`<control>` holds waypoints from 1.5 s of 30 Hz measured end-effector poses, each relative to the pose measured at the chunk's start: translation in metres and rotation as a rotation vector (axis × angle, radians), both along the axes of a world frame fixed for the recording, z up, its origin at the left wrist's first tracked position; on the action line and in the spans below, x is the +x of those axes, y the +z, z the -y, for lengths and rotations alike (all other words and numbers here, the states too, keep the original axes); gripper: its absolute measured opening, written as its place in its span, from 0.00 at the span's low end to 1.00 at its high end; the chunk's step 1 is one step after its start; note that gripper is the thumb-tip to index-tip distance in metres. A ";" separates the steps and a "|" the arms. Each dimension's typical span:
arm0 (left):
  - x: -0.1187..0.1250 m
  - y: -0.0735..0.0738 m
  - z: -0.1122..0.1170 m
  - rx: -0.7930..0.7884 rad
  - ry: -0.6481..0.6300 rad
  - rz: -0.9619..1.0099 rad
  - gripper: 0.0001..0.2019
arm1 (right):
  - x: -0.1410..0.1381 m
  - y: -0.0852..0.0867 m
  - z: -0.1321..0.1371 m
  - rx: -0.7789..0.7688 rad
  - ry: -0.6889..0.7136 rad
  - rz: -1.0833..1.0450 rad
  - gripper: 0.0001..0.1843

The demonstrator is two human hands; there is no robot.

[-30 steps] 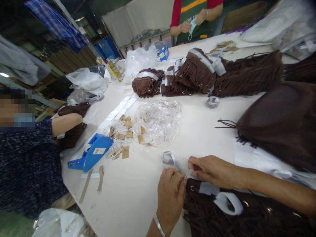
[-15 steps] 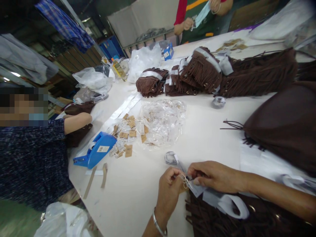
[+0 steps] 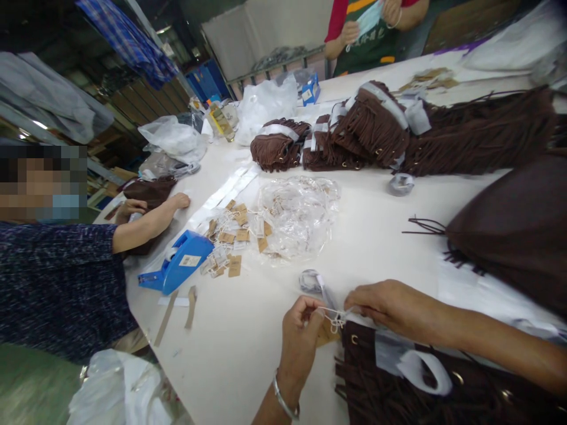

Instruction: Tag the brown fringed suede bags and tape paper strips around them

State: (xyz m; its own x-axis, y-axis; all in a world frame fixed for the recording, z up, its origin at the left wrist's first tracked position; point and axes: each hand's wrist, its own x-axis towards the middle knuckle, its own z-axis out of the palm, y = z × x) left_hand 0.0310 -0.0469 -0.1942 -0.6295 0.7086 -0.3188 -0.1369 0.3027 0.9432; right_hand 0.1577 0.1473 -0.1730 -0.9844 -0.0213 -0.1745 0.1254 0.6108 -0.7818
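Observation:
My left hand (image 3: pixel 300 336) pinches one end of a thin white tag string (image 3: pixel 336 316), and a brown paper tag (image 3: pixel 326 333) hangs just below it. My right hand (image 3: pixel 390 306) pinches the other end of the same string. Both hands hover over the top corner of a brown fringed suede bag (image 3: pixel 398 389) with a metal ring (image 3: pixel 353 339) and a white paper band (image 3: pixel 416 369). A small crumpled clear wrapper (image 3: pixel 311 281) lies on the white table (image 3: pixel 248 348) just beyond my hands.
A clear bag and loose brown tags (image 3: pixel 283 221) lie mid-table beside a blue tape dispenser (image 3: pixel 177 268). Several brown fringed bags (image 3: pixel 376 133) are piled at the back and right. A person in dark sleeves (image 3: pixel 66 283) works at the left; another stands at the far end.
My hands have drawn apart a little, stretching the string between them, and the brown tag now hangs below my left fingers. The person at the left has reached an arm further onto the table.

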 end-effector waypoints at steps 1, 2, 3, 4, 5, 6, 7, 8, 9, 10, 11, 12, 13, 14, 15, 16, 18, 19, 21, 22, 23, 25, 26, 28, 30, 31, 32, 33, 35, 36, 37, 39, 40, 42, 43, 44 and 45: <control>0.000 0.001 0.001 -0.016 0.002 -0.038 0.09 | -0.002 0.003 -0.001 0.022 -0.007 0.015 0.14; 0.001 0.001 0.003 -0.032 0.003 -0.089 0.08 | -0.003 0.006 -0.002 0.042 -0.021 0.035 0.14; 0.001 0.002 0.005 -0.045 0.005 -0.151 0.07 | -0.004 0.009 -0.003 0.062 -0.041 0.056 0.13; 0.002 0.003 0.008 -0.055 0.009 -0.221 0.07 | -0.005 0.011 -0.004 0.079 -0.060 0.077 0.12; 0.003 0.004 0.010 -0.059 0.014 -0.293 0.09 | -0.006 0.013 -0.004 0.093 -0.075 0.094 0.11; 0.004 0.004 0.013 -0.058 0.017 -0.360 0.10 | -0.006 0.013 -0.005 0.105 -0.083 0.107 0.10; 0.006 0.004 0.016 -0.054 0.013 -0.421 0.10 | -0.006 0.013 -0.005 0.114 -0.088 0.116 0.09; 0.006 0.003 0.018 -0.050 -0.007 -0.473 0.10 | -0.005 0.013 -0.005 0.119 -0.091 0.122 0.08; 0.007 0.002 0.020 -0.047 -0.048 -0.525 0.09 | -0.005 0.012 -0.006 0.121 -0.092 0.126 0.08; 0.008 0.000 0.021 -0.048 -0.113 -0.580 0.09 | -0.004 0.012 -0.006 0.120 -0.096 0.130 0.07; 0.008 -0.001 0.022 -0.055 -0.192 -0.638 0.09 | -0.003 0.011 -0.006 0.117 -0.100 0.135 0.07; 0.008 -0.003 0.022 -0.069 -0.273 -0.695 0.09 | -0.003 0.011 -0.007 0.111 -0.103 0.142 0.06; 0.009 -0.005 0.021 -0.087 -0.341 -0.748 0.10 | -0.002 0.011 -0.007 0.103 -0.107 0.148 0.06; 0.009 -0.007 0.020 -0.108 -0.384 -0.797 0.10 | -0.001 0.011 -0.008 0.093 -0.109 0.154 0.06; 0.009 -0.010 0.019 -0.127 -0.400 -0.843 0.10 | -0.001 0.012 -0.008 0.083 -0.111 0.159 0.07; 0.010 -0.012 0.018 -0.140 -0.398 -0.884 0.09 | 0.000 0.012 -0.008 0.073 -0.111 0.164 0.07; 0.011 -0.017 0.017 -0.150 -0.375 -0.951 0.08 | 0.001 0.011 -0.008 0.053 -0.112 0.169 0.07; 0.011 -0.020 0.016 -0.146 -0.364 -0.974 0.07 | 0.001 0.011 -0.008 0.047 -0.112 0.171 0.07; 0.012 -0.025 0.016 -0.141 -0.351 -0.994 0.06 | 0.003 0.010 -0.008 0.040 -0.113 0.177 0.08; 0.012 -0.027 0.016 -0.142 -0.351 -0.995 0.06 | 0.003 0.010 -0.008 0.038 -0.113 0.177 0.08; 0.012 -0.028 0.015 -0.143 -0.354 -0.993 0.06 | 0.004 0.010 -0.008 0.035 -0.112 0.176 0.08; 0.011 -0.029 0.015 -0.140 -0.369 -0.990 0.06 | 0.005 0.009 -0.009 0.027 -0.111 0.169 0.09; 0.011 -0.029 0.015 -0.136 -0.378 -0.989 0.06 | 0.005 0.009 -0.010 0.024 -0.112 0.165 0.10; 0.009 -0.027 0.016 -0.128 -0.381 -0.982 0.05 | 0.006 0.009 -0.011 0.020 -0.117 0.164 0.11; 0.006 -0.025 0.019 -0.122 -0.368 -0.960 0.06 | 0.006 0.010 -0.012 0.023 -0.129 0.165 0.12; 0.005 -0.025 0.020 -0.115 -0.365 -0.949 0.06 | 0.006 0.011 -0.013 0.026 -0.133 0.167 0.12; 0.004 -0.024 0.021 -0.106 -0.368 -0.941 0.06 | 0.006 0.011 -0.013 0.030 -0.136 0.169 0.13; 0.003 -0.023 0.022 -0.094 -0.378 -0.941 0.06 | 0.006 0.011 -0.013 0.034 -0.137 0.171 0.13; 0.003 -0.023 0.023 -0.072 -0.403 -0.962 0.06 | 0.006 0.010 -0.013 0.038 -0.135 0.175 0.13; 0.004 -0.023 0.023 -0.067 -0.408 -0.980 0.06 | 0.006 0.009 -0.013 0.037 -0.133 0.177 0.13; 0.004 -0.023 0.022 -0.067 -0.406 -1.000 0.06 | 0.007 0.008 -0.013 0.036 -0.131 0.179 0.13; 0.007 -0.024 0.019 -0.078 -0.387 -1.038 0.06 | 0.008 0.006 -0.012 0.033 -0.126 0.181 0.13; 0.008 -0.025 0.017 -0.085 -0.377 -1.053 0.06 | 0.008 0.004 -0.012 0.031 -0.125 0.183 0.13; 0.010 -0.027 0.014 -0.088 -0.358 -1.075 0.05 | 0.009 0.003 -0.011 0.028 -0.126 0.187 0.12; 0.011 -0.029 0.012 -0.086 -0.348 -1.083 0.04 | 0.009 0.002 -0.011 0.027 -0.127 0.189 0.12; 0.012 -0.030 0.011 -0.083 -0.339 -1.092 0.04 | 0.010 0.002 -0.011 0.026 -0.127 0.192 0.12; 0.012 -0.032 0.010 -0.080 -0.332 -1.104 0.04 | 0.010 0.001 -0.011 0.026 -0.126 0.193 0.12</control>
State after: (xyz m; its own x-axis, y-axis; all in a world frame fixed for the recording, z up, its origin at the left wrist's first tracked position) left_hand 0.0429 -0.0567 -0.2260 -0.3801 0.8939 0.2375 0.8476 0.2338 0.4764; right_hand 0.1677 0.1580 -0.1718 -0.9275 0.1067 -0.3583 0.3474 0.6002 -0.7205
